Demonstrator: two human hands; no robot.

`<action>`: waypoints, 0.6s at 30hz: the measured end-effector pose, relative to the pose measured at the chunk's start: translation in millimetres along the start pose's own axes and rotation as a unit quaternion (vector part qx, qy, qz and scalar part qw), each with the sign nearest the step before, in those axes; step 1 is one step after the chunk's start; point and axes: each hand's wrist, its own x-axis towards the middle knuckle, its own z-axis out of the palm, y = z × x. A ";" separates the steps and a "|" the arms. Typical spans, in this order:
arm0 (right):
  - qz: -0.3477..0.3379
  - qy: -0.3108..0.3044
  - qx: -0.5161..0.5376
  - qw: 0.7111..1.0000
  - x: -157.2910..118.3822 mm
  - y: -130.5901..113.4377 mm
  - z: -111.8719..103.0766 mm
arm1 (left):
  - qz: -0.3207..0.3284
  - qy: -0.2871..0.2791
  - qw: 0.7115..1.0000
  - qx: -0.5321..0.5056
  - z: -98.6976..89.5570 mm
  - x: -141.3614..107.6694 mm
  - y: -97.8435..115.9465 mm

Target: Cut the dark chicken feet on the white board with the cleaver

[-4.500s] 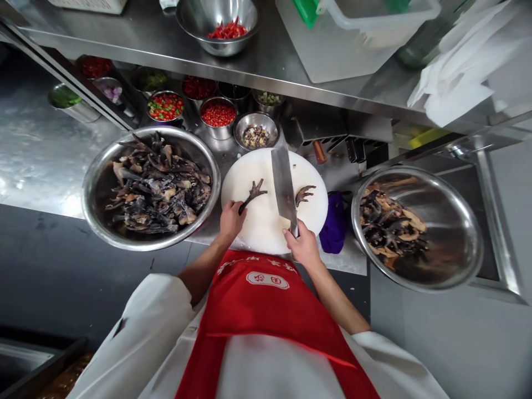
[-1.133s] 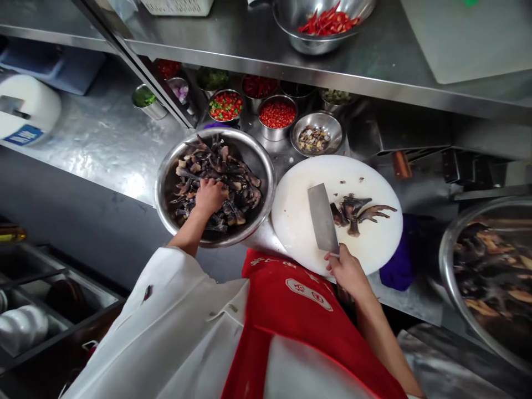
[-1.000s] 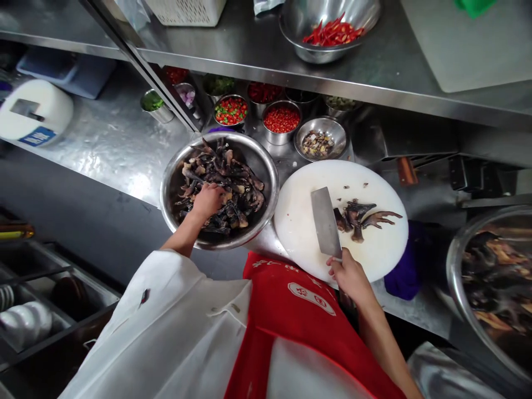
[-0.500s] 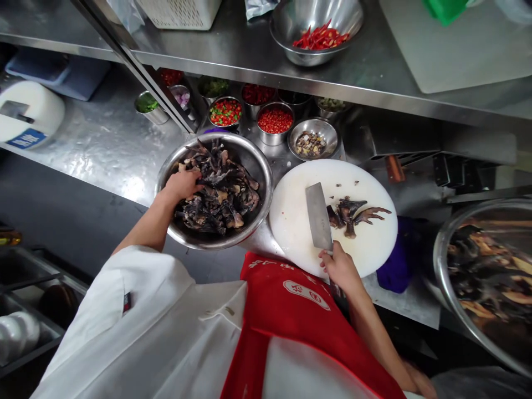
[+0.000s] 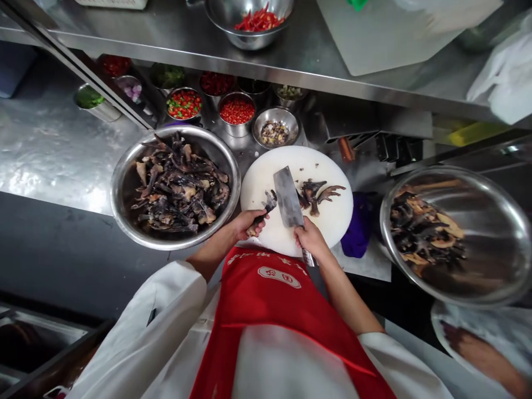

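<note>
My left hand [image 5: 250,224] is closed around a dark chicken foot [image 5: 270,203], holding it over the left side of the round white cutting board [image 5: 260,166]. In my right hand [image 5: 311,237] is the handle of a cleaver [image 5: 287,195], whose broad blade lies over the middle of the board. Right of the blade rest several cut dark foot pieces [image 5: 313,194], one with its toes spread. To the left stands a large steel bowl [image 5: 120,216] heaped with more dark feet [image 5: 178,188].
Behind the board are steel cups of chopped red chilies [image 5: 236,112] and a small bowl of scraps [image 5: 276,128]. A steel shelf [image 5: 174,52] overhangs them. At right, a big steel bowl [image 5: 499,221] contains dark pieces. A purple cloth [image 5: 356,227] lies beside the board.
My left hand has come out of the left bowl with a chicken foot and moved right to the board. The cleaver stays in my right hand. The camera view has shifted right.
</note>
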 end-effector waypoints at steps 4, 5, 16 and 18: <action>-0.011 0.013 0.011 1.000 -2.2 -0.7 3.4 | 0.011 -0.050 0.996 -0.077 -6.2 12.3 -22.8; -0.010 0.015 0.014 1.000 -3.6 -1.1 4.9 | 0.022 -0.035 0.997 -0.068 -7.1 12.8 -27.7; -0.063 0.044 -0.146 0.986 -5.8 -16.5 9.8 | 0.120 0.321 0.815 0.467 -14.1 3.7 -57.5; -0.094 0.081 -0.200 0.972 -5.7 -29.6 15.2 | 0.108 0.305 0.795 0.513 -14.9 -0.4 -60.0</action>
